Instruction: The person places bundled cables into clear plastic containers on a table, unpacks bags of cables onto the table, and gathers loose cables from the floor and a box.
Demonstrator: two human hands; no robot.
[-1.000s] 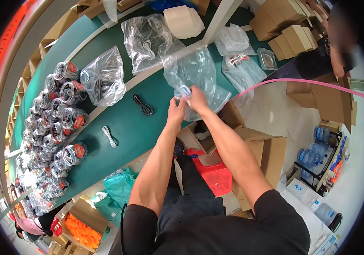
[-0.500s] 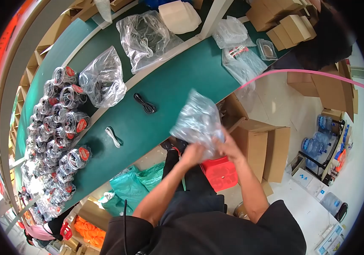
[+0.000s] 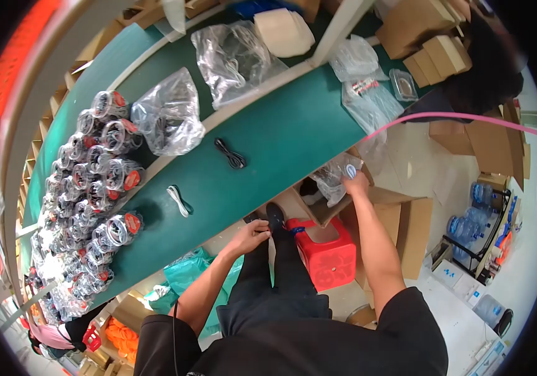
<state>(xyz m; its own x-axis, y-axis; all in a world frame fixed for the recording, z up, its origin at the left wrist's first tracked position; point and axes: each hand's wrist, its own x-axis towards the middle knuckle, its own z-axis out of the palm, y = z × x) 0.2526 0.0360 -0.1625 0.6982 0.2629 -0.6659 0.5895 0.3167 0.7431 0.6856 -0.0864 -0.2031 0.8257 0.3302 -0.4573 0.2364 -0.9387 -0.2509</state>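
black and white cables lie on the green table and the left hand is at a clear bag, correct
Not the left hand: the head view shows the right hand at a clear bag by the open carton. The rest is right.

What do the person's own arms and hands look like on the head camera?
The left hand and right hand are bare; no gloves or watch show. The left sleeve and right sleeve are plain black and short, with no markings that I can see. A thin dark cord shows across the left sleeve.
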